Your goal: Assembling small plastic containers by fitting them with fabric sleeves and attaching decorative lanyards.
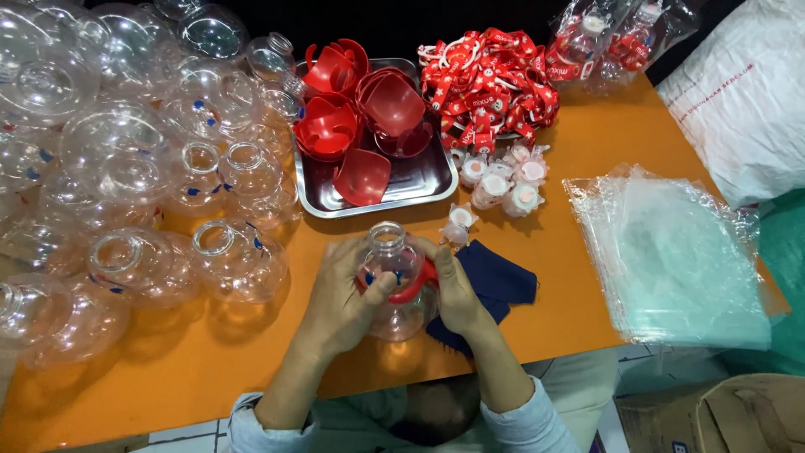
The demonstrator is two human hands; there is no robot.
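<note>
On an orange surface (587,277), near its front edge, 2 hands gripped 1 clear round plastic bottle (394,277): left hand (340,298) and right hand (457,289) covered its sides, pressing a red plastic handle (417,289), mostly hidden. Beneath, a dark blue cloth (495,281) lay partly hidden.

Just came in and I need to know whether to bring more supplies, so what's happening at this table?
A person is holding a clear round plastic bottle upright in both hands, left hand and right hand, with a red piece pressed against its side. A dark blue cloth lies beside it on the orange table. More clear bottles crowd the left, a metal tray holds red parts, and red straps, small wrapped caps and clear plastic bags lie to the right.
</note>
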